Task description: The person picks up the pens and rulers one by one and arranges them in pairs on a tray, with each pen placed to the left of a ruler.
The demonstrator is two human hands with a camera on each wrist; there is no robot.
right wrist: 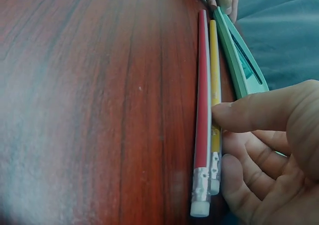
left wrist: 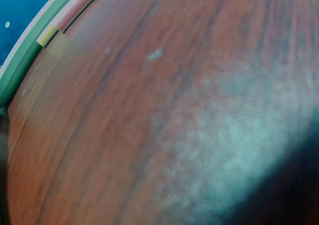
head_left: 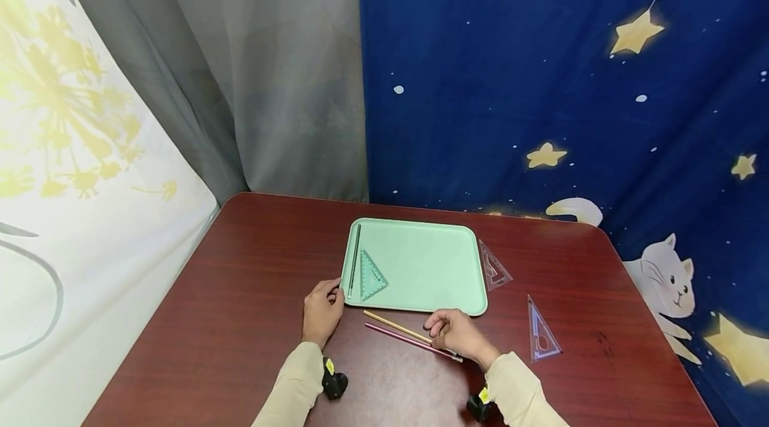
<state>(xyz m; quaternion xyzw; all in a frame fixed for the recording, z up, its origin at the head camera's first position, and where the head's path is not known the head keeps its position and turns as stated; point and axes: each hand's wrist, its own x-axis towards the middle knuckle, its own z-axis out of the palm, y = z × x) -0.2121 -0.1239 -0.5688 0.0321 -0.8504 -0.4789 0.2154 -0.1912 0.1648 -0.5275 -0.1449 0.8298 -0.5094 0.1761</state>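
Note:
A yellow pencil (head_left: 393,323) and a red pencil (head_left: 396,334) lie side by side on the table, along the near edge of a mint-green tray (head_left: 426,267). My right hand (head_left: 459,335) pinches the yellow pencil near its eraser end. In the right wrist view the thumb (right wrist: 244,113) presses against that pencil, with the other fingers curled beside it; the red pencil (right wrist: 202,95) lies just alongside. At the tray's near left corner, my left hand (head_left: 322,312) grips the rim. Inside the tray, on its left side, are a dark pencil (head_left: 355,260) and a green set square (head_left: 372,277).
Right of the tray, a clear set square (head_left: 494,267) lies close to its edge. Farther right and nearer is a purplish set square (head_left: 541,333). Grey and blue curtains (head_left: 456,80) hang behind the brown table (head_left: 240,320).

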